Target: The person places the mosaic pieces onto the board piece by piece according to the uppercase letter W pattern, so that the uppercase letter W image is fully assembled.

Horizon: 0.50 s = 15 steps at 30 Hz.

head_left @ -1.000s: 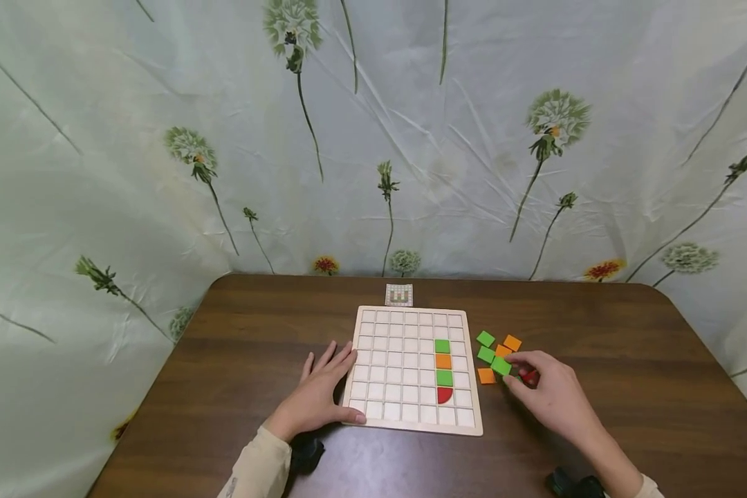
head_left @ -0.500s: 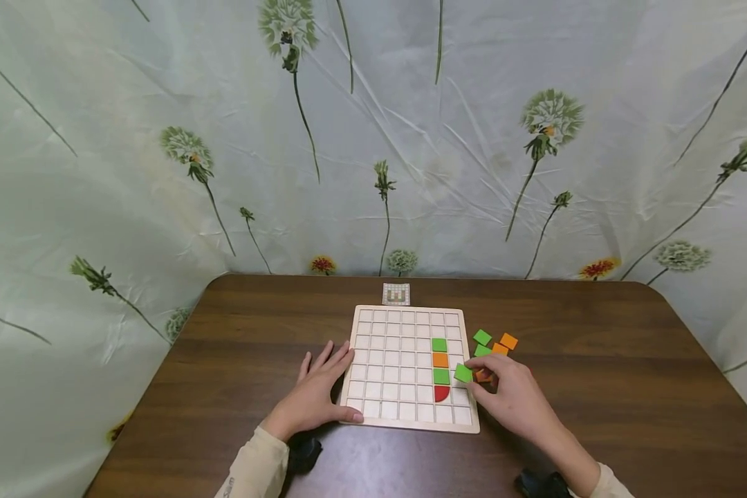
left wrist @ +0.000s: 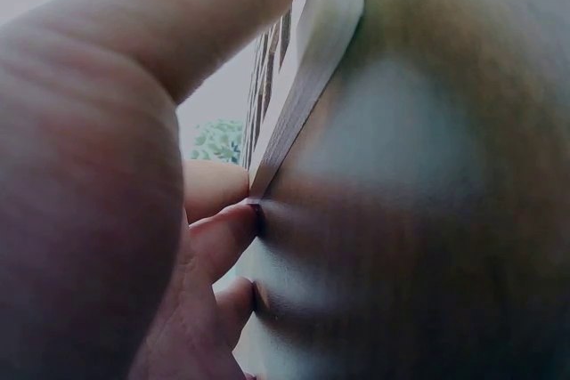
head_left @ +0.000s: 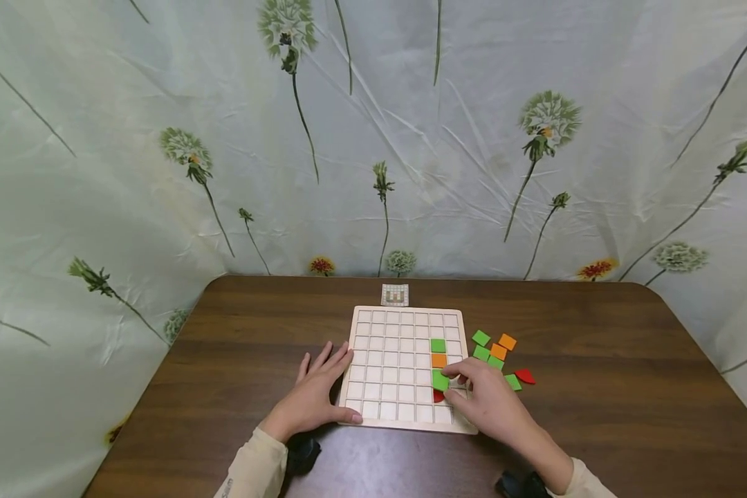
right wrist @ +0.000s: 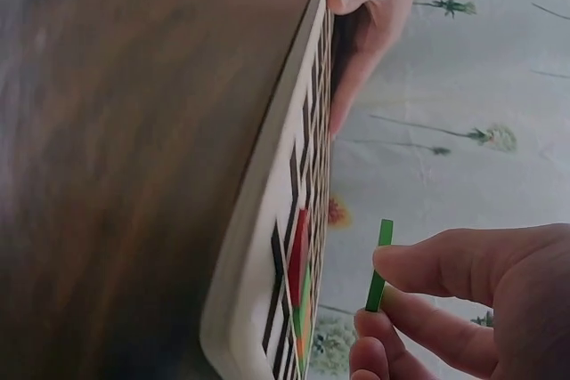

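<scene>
Apparent placement: right grip (head_left: 489, 402) pinched green tile (head_left: 439, 381) above board (head_left: 389, 373); left grip (head_left: 312, 400), unclenched, touched it; aligned lowering seemed due.

You are working at a brown, wood-grained table (head_left: 597, 387), in a sort of screened-off place. A wrinkled, dandelion-printed sheet (head_left: 467, 152) is hanging behind the far edge and also along the left and right sides, and it is hiding the kind of room around you.
</scene>
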Available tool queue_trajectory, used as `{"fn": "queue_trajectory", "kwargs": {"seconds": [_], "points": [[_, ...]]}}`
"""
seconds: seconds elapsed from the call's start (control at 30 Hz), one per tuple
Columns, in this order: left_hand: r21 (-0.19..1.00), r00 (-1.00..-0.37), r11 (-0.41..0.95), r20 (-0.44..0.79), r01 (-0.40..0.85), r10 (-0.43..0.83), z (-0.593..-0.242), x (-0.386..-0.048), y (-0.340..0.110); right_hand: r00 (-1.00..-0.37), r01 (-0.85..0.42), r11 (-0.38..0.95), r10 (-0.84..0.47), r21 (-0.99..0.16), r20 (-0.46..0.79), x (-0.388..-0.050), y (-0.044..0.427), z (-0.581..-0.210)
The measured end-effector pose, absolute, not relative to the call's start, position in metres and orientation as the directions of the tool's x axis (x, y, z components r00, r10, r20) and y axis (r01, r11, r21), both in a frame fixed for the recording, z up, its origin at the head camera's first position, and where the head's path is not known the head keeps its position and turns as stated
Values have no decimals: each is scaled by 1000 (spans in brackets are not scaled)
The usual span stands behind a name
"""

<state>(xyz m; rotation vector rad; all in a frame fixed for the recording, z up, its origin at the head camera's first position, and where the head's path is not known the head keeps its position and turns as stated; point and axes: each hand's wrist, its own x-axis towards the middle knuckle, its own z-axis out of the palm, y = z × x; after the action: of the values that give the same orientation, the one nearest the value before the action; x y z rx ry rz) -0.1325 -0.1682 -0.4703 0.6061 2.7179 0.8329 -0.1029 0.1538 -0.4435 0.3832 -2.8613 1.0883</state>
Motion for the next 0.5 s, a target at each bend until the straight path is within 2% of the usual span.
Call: {"fn": "queue_trajectory", "kwargs": {"seconds": [0.5], "points": [[572, -887, 756, -102, 318, 450, -469, -131, -168, -917, -399, 728, -324, -557, 234, -102, 142, -447]]}}
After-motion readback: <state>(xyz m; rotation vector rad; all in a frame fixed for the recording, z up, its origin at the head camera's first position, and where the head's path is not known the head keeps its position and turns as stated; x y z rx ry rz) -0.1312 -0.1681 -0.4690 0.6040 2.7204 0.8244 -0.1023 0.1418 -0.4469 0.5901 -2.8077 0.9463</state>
